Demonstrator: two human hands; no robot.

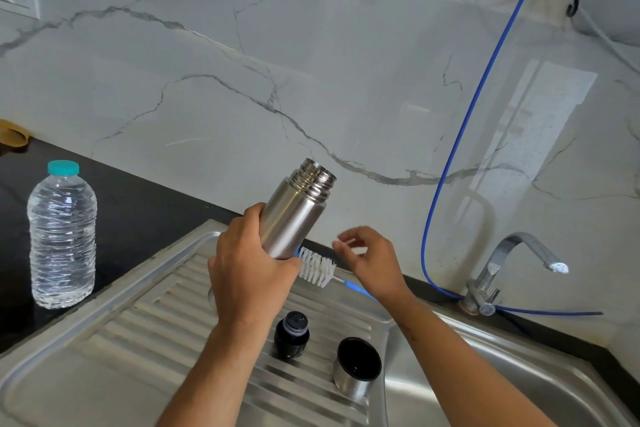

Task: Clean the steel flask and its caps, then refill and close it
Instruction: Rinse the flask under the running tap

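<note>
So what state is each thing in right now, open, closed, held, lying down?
Steel flask: uncapped, tilted, held by the left hand.
Right hand: empty, fingers loosely curled above the brush.
Bottle brush: lying on the drainboard.
Black inner cap: off, standing on the drainboard.
Steel outer cap: off, mouth up.
Plastic water bottle: capped, upright.
Tap: no water running.

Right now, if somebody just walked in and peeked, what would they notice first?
Probably the shiny steel flask, open at the top and tilted, held in the left hand over the ribbed draining board. Then the white bottle brush lying just behind it, below the right hand. Farther left, a plastic water bottle with a teal cap stands on the black counter.
</note>
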